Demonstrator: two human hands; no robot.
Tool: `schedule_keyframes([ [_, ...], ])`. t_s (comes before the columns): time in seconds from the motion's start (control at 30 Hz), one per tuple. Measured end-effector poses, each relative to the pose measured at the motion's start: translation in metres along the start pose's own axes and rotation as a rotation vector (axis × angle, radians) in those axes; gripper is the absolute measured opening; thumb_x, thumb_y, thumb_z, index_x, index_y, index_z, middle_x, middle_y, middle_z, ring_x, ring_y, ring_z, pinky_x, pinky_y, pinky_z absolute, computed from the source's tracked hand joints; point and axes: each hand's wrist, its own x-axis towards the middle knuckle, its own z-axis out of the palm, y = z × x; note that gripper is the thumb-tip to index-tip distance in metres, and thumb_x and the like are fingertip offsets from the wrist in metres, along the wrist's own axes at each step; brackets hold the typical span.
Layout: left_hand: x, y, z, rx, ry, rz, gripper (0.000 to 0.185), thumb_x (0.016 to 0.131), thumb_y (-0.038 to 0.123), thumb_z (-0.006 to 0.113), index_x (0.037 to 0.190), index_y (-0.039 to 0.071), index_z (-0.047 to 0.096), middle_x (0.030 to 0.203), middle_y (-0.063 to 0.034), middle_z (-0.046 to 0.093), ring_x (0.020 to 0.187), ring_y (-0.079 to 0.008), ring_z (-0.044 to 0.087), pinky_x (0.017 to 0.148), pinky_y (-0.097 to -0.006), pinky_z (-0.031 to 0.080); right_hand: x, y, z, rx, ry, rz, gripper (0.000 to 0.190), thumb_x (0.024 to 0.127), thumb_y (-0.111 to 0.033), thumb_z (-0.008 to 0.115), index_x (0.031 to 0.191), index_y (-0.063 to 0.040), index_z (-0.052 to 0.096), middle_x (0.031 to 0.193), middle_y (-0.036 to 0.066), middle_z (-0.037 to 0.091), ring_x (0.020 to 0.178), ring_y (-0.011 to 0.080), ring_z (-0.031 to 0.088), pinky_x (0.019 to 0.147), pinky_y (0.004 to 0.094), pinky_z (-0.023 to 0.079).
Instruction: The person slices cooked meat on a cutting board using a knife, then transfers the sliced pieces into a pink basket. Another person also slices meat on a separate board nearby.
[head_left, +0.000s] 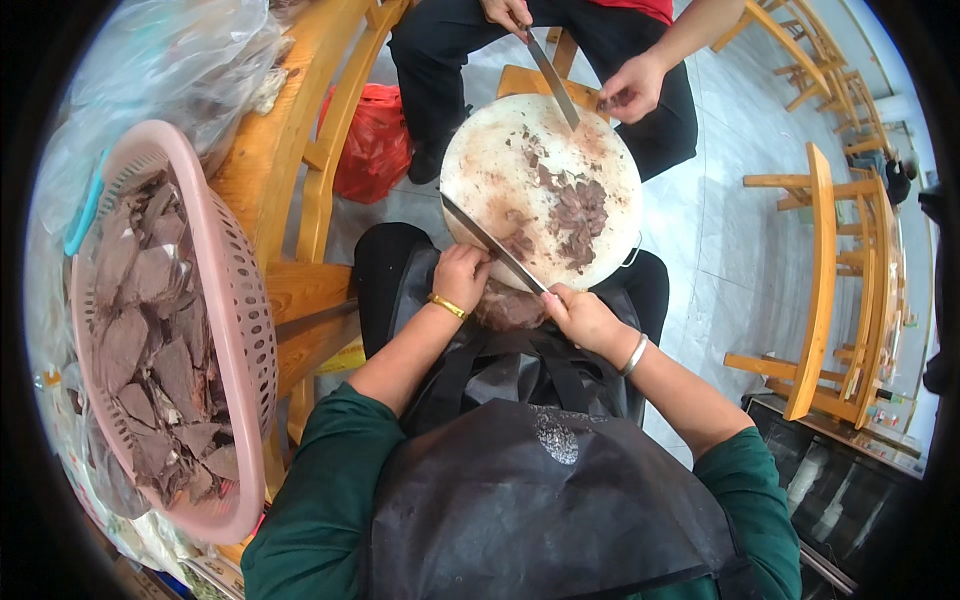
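A round white cutting board (480, 161) stands before me, stained brown. My right hand (589, 319) grips the handle of a long-bladed knife (495, 246), its blade slanting up and left across the board's near edge. Beside the blade, my left hand (461, 277) rests with bent fingers at the board's near left edge; whether it holds a piece is hidden. A large chunk of brown cooked meat (510, 307) lies below the blade, between my hands. Sliced meat (577, 217) is heaped right of the board's middle, with smaller scraps around it.
Opposite sits a person (634, 86) holding another knife (553, 81) over the board's far side and a small meat piece. At left, a pink plastic basket (251, 450) of meat chunks stands on a wooden table (277, 135) by clear plastic bags (172, 67). A red bag (371, 142) is on the floor.
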Motion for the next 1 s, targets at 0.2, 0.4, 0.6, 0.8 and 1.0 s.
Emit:
schedule_keyframes([
  [0.2, 0.001, -0.002, 0.001, 0.044, -0.005, -0.016, 0.013, 0.069, 0.007, 0.069, 0.080, 0.005, 0.062, 0.081, -0.0124, 0.061, 0.082, -0.0327, 0.058, 0.074, -0.0411, 0.046, 0.063, -0.021, 0.036, -0.115, 0.141, -0.073, 0.037, 0.094, -0.040, 0.044, 0.099, -0.006, 0.057, 0.076, 0.024, 0.063, 0.075, 0.0423, 0.062, 0.069, 0.0490, 0.049],
  [0.4, -0.003, 0.003, -0.016, 0.008, -0.119, 0.042, 0.012, 0.072, 0.008, 0.068, 0.081, 0.005, 0.060, 0.081, -0.0119, 0.060, 0.078, -0.0319, 0.058, 0.071, -0.0392, 0.047, 0.073, -0.018, 0.025, -0.045, 0.194, -0.085, 0.040, 0.093, -0.043, 0.045, 0.097, -0.006, 0.059, 0.079, 0.023, 0.064, 0.076, 0.0419, 0.062, 0.070, 0.0478, 0.049],
  [0.6, 0.023, -0.006, -0.016, -0.123, -0.042, -0.121, 0.022, 0.076, 0.004, 0.067, 0.098, 0.005, 0.062, 0.093, -0.0106, 0.061, 0.083, -0.0230, 0.062, 0.074, -0.0320, 0.050, 0.009, 0.011, -0.009, 0.075, 0.267, -0.163, 0.029, 0.092, -0.031, 0.052, 0.106, -0.006, 0.059, 0.072, 0.018, 0.063, 0.069, 0.0370, 0.063, 0.062, 0.0424, 0.049],
  [0.8, 0.063, 0.017, 0.008, 0.037, -0.248, 0.234, 0.049, 0.071, 0.032, 0.076, 0.113, 0.011, 0.061, 0.129, -0.0136, 0.046, 0.122, -0.0317, 0.042, 0.100, -0.0433, 0.037, -0.073, 0.053, -0.006, 0.239, 0.397, -0.040, 0.020, 0.092, -0.019, 0.056, 0.106, -0.004, 0.057, 0.063, 0.013, 0.059, 0.056, 0.0271, 0.060, 0.054, 0.0338, 0.047],
  [1.0, 0.062, 0.007, 0.038, 0.207, -0.277, 0.370, 0.036, 0.070, 0.028, 0.074, 0.102, 0.015, 0.064, 0.108, -0.0034, 0.056, 0.104, -0.0281, 0.048, 0.087, -0.0427, 0.042, -0.094, 0.066, 0.014, 0.415, 0.457, 0.071, 0.020, 0.093, -0.018, 0.055, 0.107, -0.003, 0.056, 0.060, 0.006, 0.057, 0.049, 0.0140, 0.056, 0.049, 0.0275, 0.043],
])
